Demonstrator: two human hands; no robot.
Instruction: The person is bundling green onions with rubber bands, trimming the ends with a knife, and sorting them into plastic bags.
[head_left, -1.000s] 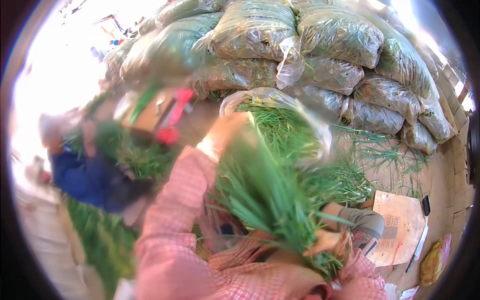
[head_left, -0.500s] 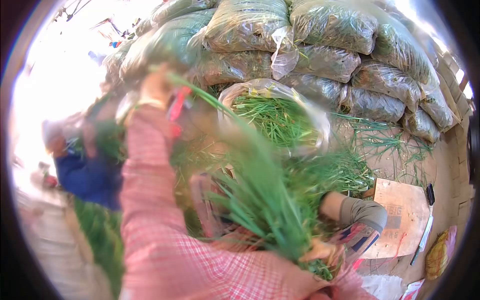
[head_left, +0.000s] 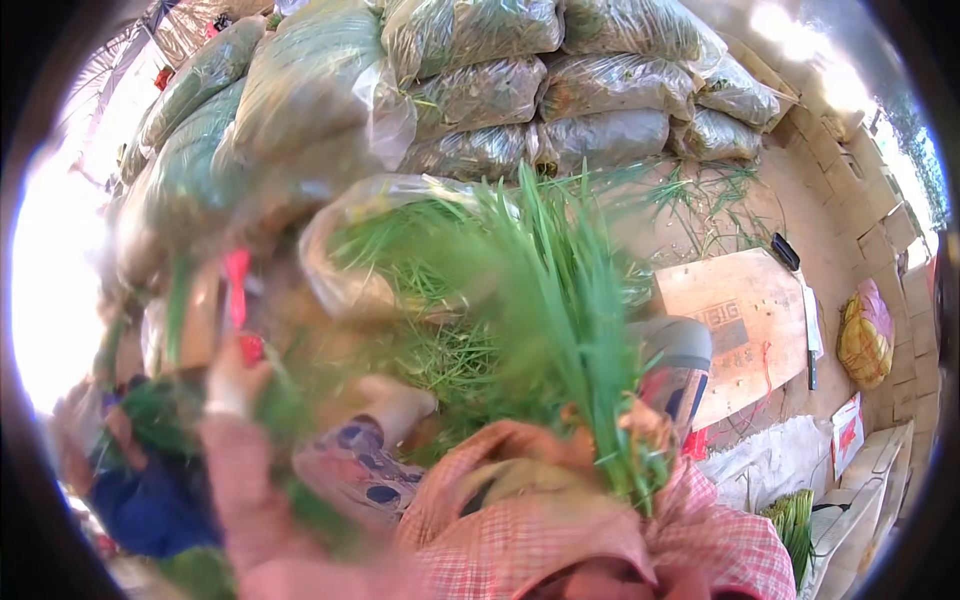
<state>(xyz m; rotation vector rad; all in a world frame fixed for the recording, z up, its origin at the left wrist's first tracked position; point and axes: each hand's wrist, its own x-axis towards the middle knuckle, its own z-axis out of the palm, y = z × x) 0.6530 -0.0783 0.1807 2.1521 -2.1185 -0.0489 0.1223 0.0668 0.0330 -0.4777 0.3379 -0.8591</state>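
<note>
My right hand [head_left: 650, 428] is closed round the lower part of a bunch of long green leafy stalks [head_left: 575, 300], close to my lap. The leaves fan upward, and some are smeared by motion. Their pale cut ends lie just below the hand. On the left, my left hand [head_left: 238, 378] is blurred at the end of a pink checked sleeve, beside a red strip [head_left: 237, 290]. Its fingers are too smeared to read, and green blur surrounds it. Loose green leaves [head_left: 455, 350] lie on the ground between my feet.
An open plastic bag [head_left: 325, 265] of greens stands ahead, before stacked filled bags [head_left: 470, 90]. Right are a wooden board [head_left: 735, 320], a knife [head_left: 810, 320] and a yellow-pink bundle [head_left: 866, 335]. A person in blue [head_left: 155, 510] sits at left.
My left hand has come down and leftward from near the stacked bags. The bunch in my right hand now stands more upright. The view has swung to the right.
</note>
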